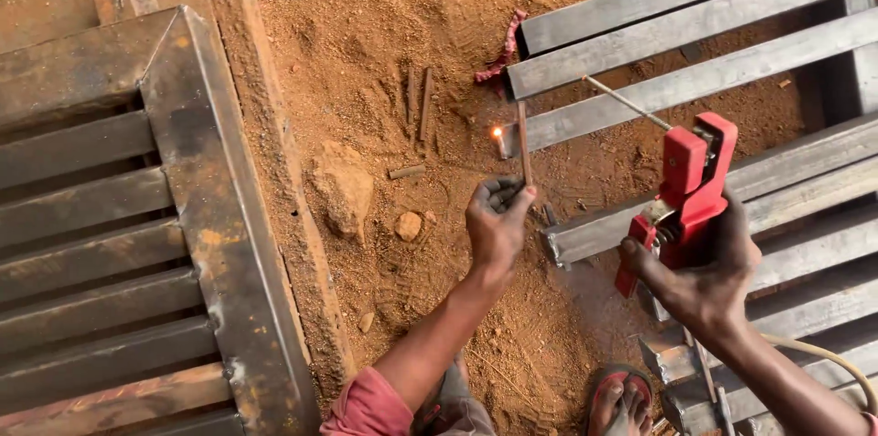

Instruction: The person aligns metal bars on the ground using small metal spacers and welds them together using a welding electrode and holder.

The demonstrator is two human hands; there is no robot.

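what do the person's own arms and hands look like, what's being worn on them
Both hands are bare, with no gloves. The left hand sits on a bare forearm that runs down to a faded red sleeve bunched at the elbow. The right hand also has a bare forearm; only a sliver of sleeve shows at the frame's corner. No watch, rings or wristbands are visible.

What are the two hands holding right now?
Left hand: closed, pinching a thin metal rod.
Right hand: closed around a red welding electrode holder.

The cable and foot run off the bottom edge
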